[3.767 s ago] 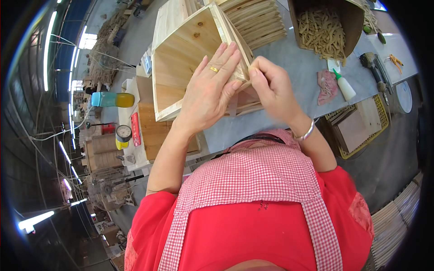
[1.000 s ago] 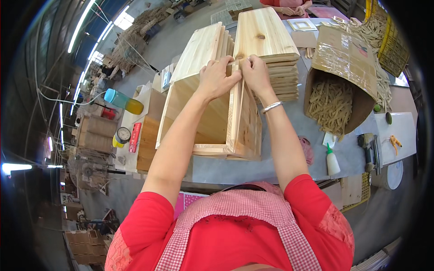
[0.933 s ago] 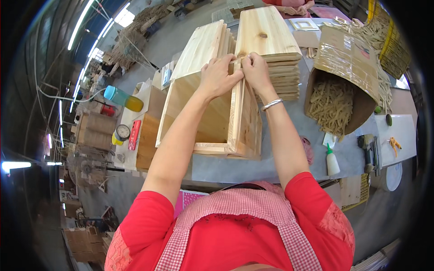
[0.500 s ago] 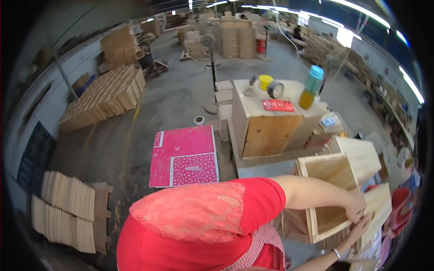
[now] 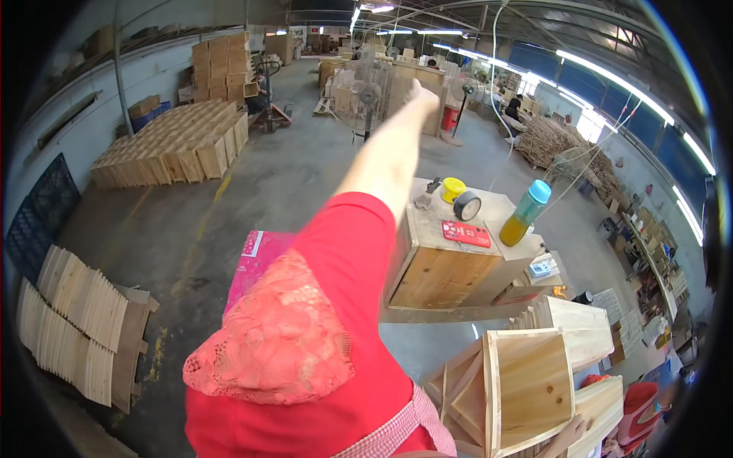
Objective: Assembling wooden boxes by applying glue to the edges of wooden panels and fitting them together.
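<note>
My left arm, in a red sleeve, stretches straight out and away over the workshop floor. My left hand [image 5: 422,91] at its far end is small, and its fingers cannot be made out. At the bottom right, an open pale wooden box [image 5: 527,389] lies on its side on other wooden boxes. Only the fingers of my right hand [image 5: 569,437] show, curled at the box's lower rim.
A wooden crate [image 5: 443,271] beside me carries a yellow tape roll [image 5: 453,188], a black roll [image 5: 466,205], a red flat card [image 5: 466,233] and a teal-capped bottle [image 5: 525,214]. A pink mat [image 5: 256,259] lies on the floor. Slat stacks [image 5: 72,328] and rows of boxes [image 5: 172,145] are at left.
My view has swung from looking down at the box to the left across the hall. My left hand has left the box and the arm is now stretched outward.
</note>
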